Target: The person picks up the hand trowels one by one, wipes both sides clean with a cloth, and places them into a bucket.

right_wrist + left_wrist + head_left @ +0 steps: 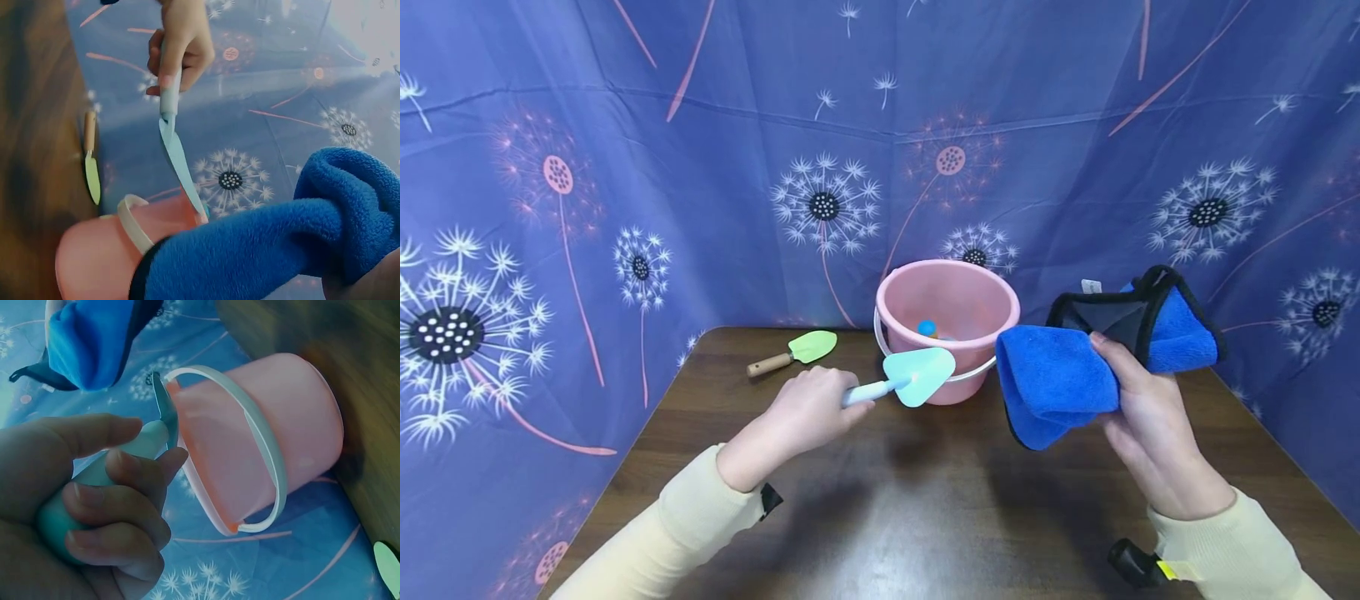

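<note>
Cream sleeves (1247, 550) lie nearest; the right grip (1152, 429) pinches a blue cloth (1060, 379); the left grip (811, 412) curls round a light-blue trowel (917, 377) pointing right, toward the cloth.

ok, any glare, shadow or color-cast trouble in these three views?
Head: pale sheen on the table, plus soft shadows on it near the left hand and the blue cloth; left wrist: dimmer, with a blue-green cast; right wrist: washed-out glare at top right, on the patterned backdrop.
</note>
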Motion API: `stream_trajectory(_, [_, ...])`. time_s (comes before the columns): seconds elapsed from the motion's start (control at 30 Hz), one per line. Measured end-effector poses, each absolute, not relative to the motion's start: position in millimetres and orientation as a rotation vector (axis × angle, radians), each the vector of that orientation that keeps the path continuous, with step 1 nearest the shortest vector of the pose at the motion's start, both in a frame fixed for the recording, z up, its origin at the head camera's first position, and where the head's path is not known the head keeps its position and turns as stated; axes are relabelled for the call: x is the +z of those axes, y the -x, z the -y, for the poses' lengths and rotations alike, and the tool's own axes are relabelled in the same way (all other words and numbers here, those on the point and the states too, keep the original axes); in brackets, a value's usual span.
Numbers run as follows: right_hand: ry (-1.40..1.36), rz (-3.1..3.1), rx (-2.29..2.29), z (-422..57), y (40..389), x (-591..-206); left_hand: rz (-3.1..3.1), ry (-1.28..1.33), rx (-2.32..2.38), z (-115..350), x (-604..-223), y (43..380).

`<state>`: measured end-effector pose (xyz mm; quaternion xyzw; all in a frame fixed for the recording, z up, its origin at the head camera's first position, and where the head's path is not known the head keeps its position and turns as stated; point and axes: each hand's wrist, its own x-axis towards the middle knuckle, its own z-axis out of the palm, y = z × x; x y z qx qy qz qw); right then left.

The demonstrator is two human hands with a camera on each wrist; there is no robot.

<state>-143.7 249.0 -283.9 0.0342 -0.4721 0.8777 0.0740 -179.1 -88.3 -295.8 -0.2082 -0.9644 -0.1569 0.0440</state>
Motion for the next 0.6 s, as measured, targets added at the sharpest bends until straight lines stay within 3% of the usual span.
stream_trajectory(0.13, [-0.301, 1.370, 2.458, -241, 142, -281, 2.947, 0.696, -0.508, 82, -295, 178])
stream_trajectory(0.4, [-0.385, 1.470, 2.125, -227, 143, -271, 2.947, 0.796, -0.549, 73, -294, 176])
stream_trajectory(0.6, [-0.396, 1.779, 1.516, -224, 140, -274, 2.973, 0.851, -0.552, 67, -294, 175])
